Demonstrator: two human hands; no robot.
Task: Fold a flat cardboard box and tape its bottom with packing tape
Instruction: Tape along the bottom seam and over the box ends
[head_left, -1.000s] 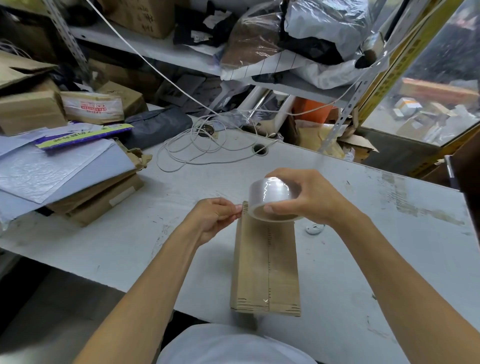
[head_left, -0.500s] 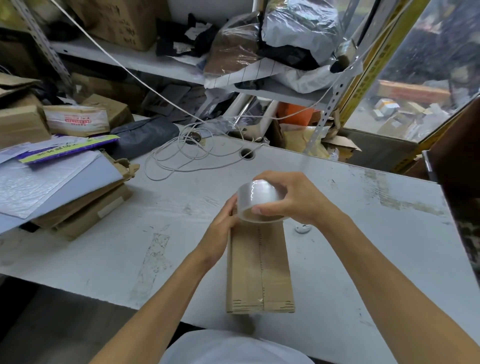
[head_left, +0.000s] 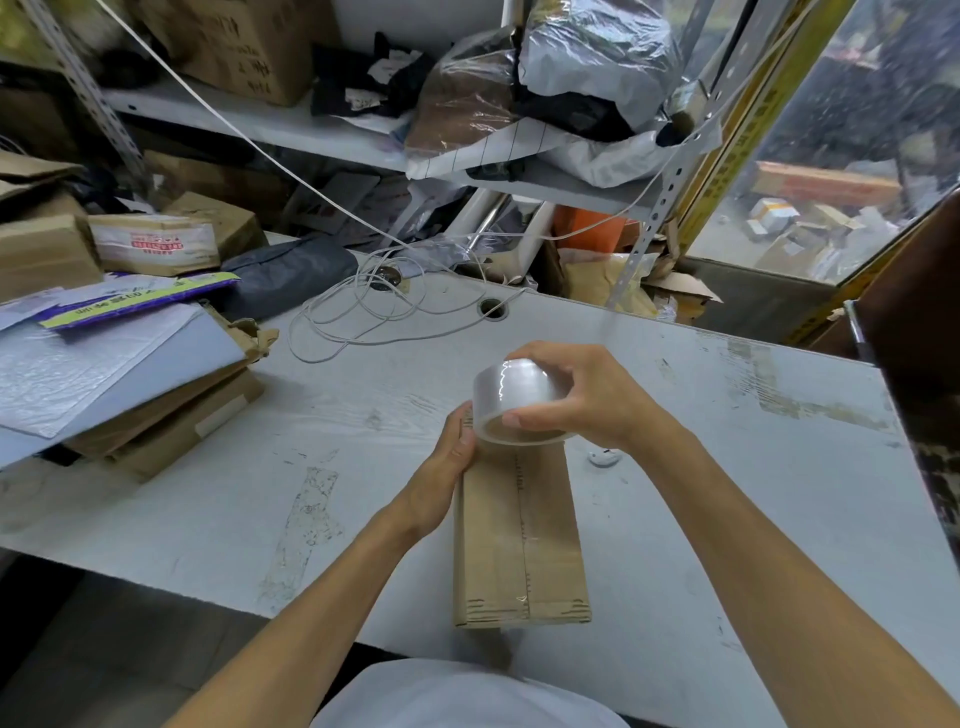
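A long narrow cardboard box stands on the white table in front of me, its flapped face up with clear tape running along the centre seam. My right hand grips a roll of clear packing tape just above the box's far end. My left hand lies against the box's far left edge, with the thumb up by the roll. The far end of the box is hidden behind the roll and my hands.
A pile of flat cardboard and bubble mailers lies at the left. A loose white cable coils at the back of the table near a cable hole. Cluttered shelves rise behind. A small round white object lies right of the box.
My left hand has moved from pinching the tape end at the box's far corner to resting flat along its left side. The roll has stayed over the far end.
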